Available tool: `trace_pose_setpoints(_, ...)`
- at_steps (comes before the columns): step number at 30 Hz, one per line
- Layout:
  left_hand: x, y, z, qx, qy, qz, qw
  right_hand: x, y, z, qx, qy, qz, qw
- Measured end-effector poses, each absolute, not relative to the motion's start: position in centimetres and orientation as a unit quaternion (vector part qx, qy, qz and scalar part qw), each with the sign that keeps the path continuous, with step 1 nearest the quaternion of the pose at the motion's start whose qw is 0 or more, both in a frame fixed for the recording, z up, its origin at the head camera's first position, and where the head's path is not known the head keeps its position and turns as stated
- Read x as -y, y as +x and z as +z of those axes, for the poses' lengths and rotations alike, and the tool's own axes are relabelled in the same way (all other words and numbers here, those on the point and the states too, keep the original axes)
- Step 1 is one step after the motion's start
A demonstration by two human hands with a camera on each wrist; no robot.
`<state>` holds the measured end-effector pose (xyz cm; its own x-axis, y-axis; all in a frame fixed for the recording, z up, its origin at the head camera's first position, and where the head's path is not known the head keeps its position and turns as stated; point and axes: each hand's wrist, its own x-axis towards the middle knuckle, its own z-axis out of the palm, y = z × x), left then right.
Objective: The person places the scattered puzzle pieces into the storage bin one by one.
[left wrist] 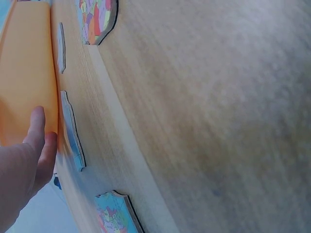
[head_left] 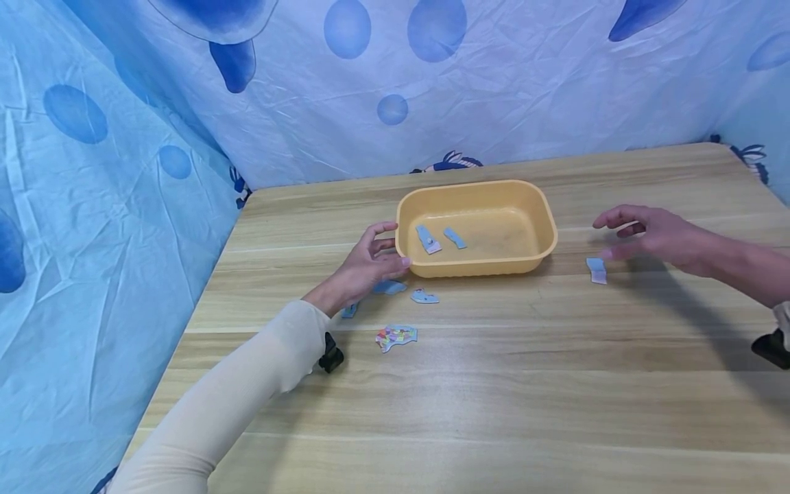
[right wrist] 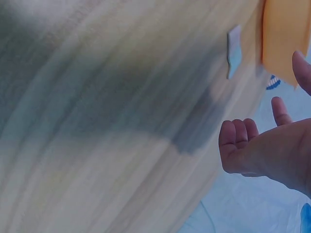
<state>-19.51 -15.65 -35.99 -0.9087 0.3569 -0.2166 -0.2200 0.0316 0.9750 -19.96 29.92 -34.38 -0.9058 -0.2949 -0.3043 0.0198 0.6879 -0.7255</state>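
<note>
A yellow plastic basin [head_left: 475, 269] stands toward the back of the table with two blue jigsaw puzzle pieces inside, a larger one [head_left: 428, 239] and a narrow one [head_left: 455, 238]. Against the basin's left end, my left hand [head_left: 370, 261] rests with fingers and thumb spread. In the left wrist view its fingertips [left wrist: 38, 116] lie at the basin's wall. My right hand [head_left: 657, 237] hovers over the table on the right, fingers loosely bent and holding nothing. Just below its thumb lies a blue and lilac puzzle piece [head_left: 596, 270], also seen in the right wrist view [right wrist: 234, 51].
Several puzzle pieces lie near my left hand: a small blue one [head_left: 424, 296], a blue one [head_left: 389, 287] beside the wrist, a partly hidden one [head_left: 349, 311], and a multicoloured one [head_left: 396, 337] farther forward. A blue patterned curtain [head_left: 345, 130] hangs behind the wooden table [head_left: 524, 398].
</note>
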Motion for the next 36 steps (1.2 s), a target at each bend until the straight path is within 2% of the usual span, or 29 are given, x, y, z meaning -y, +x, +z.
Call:
trace_pose_setpoints(9, 15.8, -19.5, -36.0, -0.689, 0.052, 0.691, 0.211, -29.5, -19.7, -35.1, -0.888, -0.082, -0.398, 0.214)
trace_pose_setpoints(22, 15.7, -19.5, -36.0, -0.682, 0.047, 0.699, 0.209, -29.5, -18.7, -36.5, -0.9, -0.089, -0.383, 0.187)
trace_pose_setpoints(36, 15.5, -19.4, -36.0, -0.684, 0.042, 0.699, 0.206, -29.7, -18.0, -38.3, -0.924, -0.131, -0.345, 0.099)
